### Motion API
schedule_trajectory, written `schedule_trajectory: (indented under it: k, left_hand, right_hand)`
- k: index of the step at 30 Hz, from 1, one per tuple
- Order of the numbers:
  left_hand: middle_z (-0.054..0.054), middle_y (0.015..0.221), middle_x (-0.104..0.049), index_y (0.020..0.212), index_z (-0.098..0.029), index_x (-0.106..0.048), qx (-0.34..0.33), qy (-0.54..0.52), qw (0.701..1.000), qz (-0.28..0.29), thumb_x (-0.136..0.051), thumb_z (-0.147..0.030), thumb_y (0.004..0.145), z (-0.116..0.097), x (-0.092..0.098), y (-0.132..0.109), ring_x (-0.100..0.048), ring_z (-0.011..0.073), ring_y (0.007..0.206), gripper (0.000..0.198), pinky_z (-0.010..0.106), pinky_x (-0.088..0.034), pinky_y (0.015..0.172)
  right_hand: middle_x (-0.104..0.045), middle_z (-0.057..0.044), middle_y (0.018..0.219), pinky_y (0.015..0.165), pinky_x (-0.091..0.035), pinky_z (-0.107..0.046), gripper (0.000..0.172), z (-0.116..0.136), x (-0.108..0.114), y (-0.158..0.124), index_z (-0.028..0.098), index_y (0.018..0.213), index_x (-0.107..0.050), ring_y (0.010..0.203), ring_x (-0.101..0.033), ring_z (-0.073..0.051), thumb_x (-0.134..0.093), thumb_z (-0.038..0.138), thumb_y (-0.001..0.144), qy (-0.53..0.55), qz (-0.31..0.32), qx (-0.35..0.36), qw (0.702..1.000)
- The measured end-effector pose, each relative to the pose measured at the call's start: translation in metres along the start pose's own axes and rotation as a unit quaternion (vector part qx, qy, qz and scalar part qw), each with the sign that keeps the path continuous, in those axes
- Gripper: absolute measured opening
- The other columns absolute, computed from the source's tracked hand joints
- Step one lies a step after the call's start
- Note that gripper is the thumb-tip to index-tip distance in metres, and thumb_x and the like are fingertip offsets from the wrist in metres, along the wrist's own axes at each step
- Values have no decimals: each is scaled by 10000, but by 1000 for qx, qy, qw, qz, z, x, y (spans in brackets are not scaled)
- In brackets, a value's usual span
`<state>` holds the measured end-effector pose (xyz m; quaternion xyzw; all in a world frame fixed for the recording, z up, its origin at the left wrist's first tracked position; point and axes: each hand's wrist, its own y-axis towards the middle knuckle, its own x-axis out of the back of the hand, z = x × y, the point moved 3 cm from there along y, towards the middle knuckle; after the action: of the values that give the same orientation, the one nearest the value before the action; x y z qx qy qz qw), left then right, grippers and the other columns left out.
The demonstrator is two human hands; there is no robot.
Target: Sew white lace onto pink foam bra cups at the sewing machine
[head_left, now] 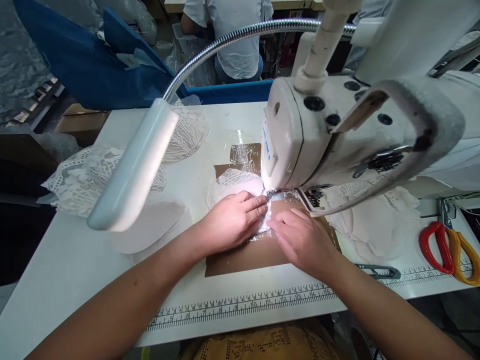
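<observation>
A white sewing machine point(288, 135) stands over the table, its presser foot at the edge of a white lace piece point(240, 181). My left hand point(236, 220) presses on the lace piece just left of the foot, fingers stretched out over it. Close by on the right, my right hand point(303, 240) has its fingers curled, thumb and forefinger pinching the near edge of the piece. Beneath both hands lies a brown sheet point(236, 257), taped to the table. The needle itself is hidden behind the machine head.
White lace pieces point(187, 132) and pale oval pads point(146, 227) lie at left, with more pale pieces point(378, 225) at right. Thread snips point(378, 271) and red-and-yellow scissors point(450, 250) rest near the printed ruler point(240, 307). A lamp point(133, 165) overhangs. Another person point(236, 40) sits beyond.
</observation>
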<state>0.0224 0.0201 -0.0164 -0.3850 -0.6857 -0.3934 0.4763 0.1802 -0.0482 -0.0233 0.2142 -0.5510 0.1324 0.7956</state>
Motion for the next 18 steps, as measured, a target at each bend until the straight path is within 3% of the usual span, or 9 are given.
schedule_trajectory:
  k: [4,10,18]
  left_hand:
    - [147,1257,-606,1179,-113,-638,16,25,1000,-2,-439,-277,963,1,1,1,-561,262,995,336,401,-501,811]
    - [123,1245,-614,1208,-135,-628,38,67,997,-14,-446,-297,954,7,-2,0,-540,250,906,352,382,-449,738]
    - [139,1225,-610,1197,-133,-618,47,71,996,1,-440,-316,951,12,5,-4,-535,273,955,354,383,-430,751]
  right_hand:
    - [-602,-49,726,581,-304,-291,322,-3,-1,2,169,995,-685,722,-448,-190,-440,53,821,-37,-1,-18,999]
    - [-648,-86,879,607,-351,-298,441,-3,-3,11,184,1128,-649,801,-502,-206,-450,-4,782,-122,-29,-27,992]
    - [-667,-86,874,633,-415,-298,444,-11,-6,11,195,1179,-648,773,-566,-200,-466,25,811,-110,-43,-66,991]
